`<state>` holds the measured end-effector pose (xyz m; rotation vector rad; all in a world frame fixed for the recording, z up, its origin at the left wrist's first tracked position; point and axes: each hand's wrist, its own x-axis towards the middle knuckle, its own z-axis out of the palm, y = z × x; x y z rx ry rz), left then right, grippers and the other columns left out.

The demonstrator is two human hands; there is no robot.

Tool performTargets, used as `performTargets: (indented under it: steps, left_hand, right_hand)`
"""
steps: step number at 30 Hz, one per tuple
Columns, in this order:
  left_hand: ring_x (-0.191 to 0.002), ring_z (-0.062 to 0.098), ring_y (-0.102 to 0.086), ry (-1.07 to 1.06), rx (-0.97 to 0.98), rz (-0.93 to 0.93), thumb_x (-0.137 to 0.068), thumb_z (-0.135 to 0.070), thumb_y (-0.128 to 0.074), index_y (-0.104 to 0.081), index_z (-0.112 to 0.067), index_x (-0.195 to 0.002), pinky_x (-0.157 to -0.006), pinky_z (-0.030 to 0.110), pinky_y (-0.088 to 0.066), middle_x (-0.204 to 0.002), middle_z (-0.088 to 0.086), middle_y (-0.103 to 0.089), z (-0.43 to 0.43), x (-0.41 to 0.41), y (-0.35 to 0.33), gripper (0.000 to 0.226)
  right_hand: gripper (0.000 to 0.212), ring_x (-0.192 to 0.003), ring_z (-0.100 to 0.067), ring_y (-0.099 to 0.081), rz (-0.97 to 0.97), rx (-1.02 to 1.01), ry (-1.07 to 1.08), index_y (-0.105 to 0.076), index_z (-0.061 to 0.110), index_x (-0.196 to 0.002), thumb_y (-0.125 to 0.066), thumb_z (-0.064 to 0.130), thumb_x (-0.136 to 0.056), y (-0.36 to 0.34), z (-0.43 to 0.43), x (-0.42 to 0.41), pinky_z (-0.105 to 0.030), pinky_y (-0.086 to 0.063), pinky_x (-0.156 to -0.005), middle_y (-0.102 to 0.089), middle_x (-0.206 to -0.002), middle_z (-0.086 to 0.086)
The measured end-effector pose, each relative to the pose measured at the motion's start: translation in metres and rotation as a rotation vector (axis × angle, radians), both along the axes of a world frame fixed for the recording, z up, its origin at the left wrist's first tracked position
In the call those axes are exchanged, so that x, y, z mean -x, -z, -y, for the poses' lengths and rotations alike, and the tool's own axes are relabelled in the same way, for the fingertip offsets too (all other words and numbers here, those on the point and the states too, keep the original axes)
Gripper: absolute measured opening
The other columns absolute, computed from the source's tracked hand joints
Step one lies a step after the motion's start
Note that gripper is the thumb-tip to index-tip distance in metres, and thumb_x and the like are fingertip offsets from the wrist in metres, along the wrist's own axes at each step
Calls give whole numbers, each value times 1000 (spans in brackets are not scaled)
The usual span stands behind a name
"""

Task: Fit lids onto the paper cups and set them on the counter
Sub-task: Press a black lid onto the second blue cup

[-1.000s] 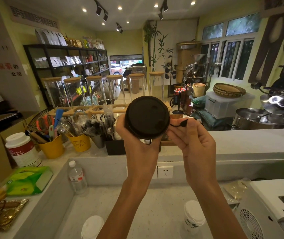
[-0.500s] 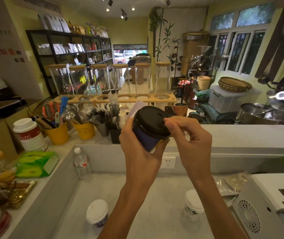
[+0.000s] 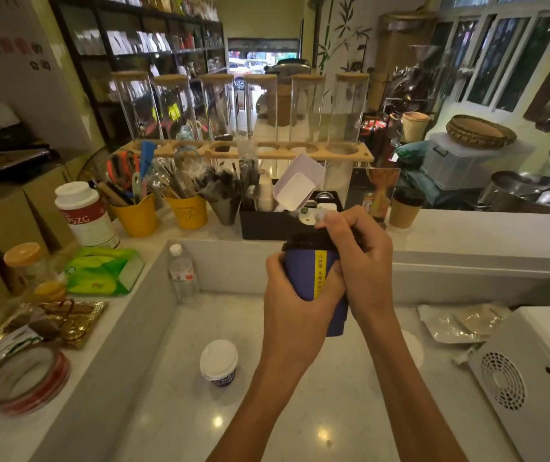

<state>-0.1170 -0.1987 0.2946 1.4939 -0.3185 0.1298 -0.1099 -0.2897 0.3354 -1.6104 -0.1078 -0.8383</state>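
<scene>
A blue paper cup (image 3: 303, 275) with a yellow strip stands upright in the air above the lower counter. My left hand (image 3: 292, 305) is wrapped around its body. A black lid (image 3: 303, 241) sits on its rim, and my right hand (image 3: 358, 261) is closed over the lid's right side and the cup's edge. A small blue cup with a white lid (image 3: 219, 361) stands on the lower counter (image 3: 173, 388). A brown cup with a black lid (image 3: 405, 208) stands on the raised counter (image 3: 487, 228).
A water bottle (image 3: 182, 273) stands at the lower counter's back left corner. A white machine with a fan grille (image 3: 520, 368) fills the right. Yellow utensil buckets (image 3: 136, 218), a black organiser (image 3: 267, 221) and glass canisters line the raised ledge. Tape rolls (image 3: 26, 378) lie at left.
The cup came down from a tilted, lid-facing-me pose to upright and lower. My right hand moved from pinching the lid's edge to pressing over the lid. The view tipped downward.
</scene>
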Motion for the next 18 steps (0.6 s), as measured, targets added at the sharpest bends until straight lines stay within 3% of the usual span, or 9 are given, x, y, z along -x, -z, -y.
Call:
performTargets:
  steps: [3,6,10,13,16,18]
  left_hand:
    - [-77,-8,-63,-2,-43,-14,-55,-69,-64,-41,-42,-97,-55,8,-50,-89,-15,-59,-9,-9,8,54]
    - [-79,-8,-63,-29,-72,-42,-51,-77,-60,-39,-44,-98,-56,4,-48,-90,-19,-58,-14,-23,22,61]
    - [-92,-14,-59,-34,-66,-49,-53,-82,-64,-34,-47,-116,-63,1,-47,-102,-35,-55,-15,-47,59,78]
    - [-107,-21,-50,43,-92,-67,-61,-71,-70,-31,-50,-126,-75,-3,-43,-113,-48,-47,-14,-56,99,80]
    - [-119,-8,-51,166,-112,-162,-66,-53,-79,-30,-49,-133,-91,9,-47,-127,-35,-49,-14,-56,144,83]
    - [-119,-3,-55,213,-102,-238,-66,-47,-83,-30,-52,-131,-91,13,-50,-128,-28,-52,-15,-52,172,84]
  right_hand:
    - [26,-67,-7,-56,-38,-29,-18,-54,-10,-79,-53,7,-98,9,-8,-7,-13,-48,-61,-56,-73,-20]
    - [27,-70,-4,-59,-95,-41,-31,-55,-10,-82,-51,12,-98,19,-13,-15,-14,-51,-63,-57,-74,-13]
    - [21,-102,-22,-63,-343,-124,-123,-65,17,-91,-49,24,-102,44,-10,-26,-30,-55,-85,-64,-107,-15]
    - [20,-111,-25,-61,-566,-327,-307,-64,19,-110,-52,30,-99,76,5,-24,-30,-55,-80,-64,-117,-6]
    - [36,-116,-29,-60,-658,-344,-344,-56,26,-126,-64,21,-91,114,17,-18,-31,-56,-80,-59,-129,-8]
    - [43,-116,-26,-61,-703,-250,-301,-52,36,-129,-67,21,-91,143,20,-12,-34,-56,-89,-60,-128,-7]
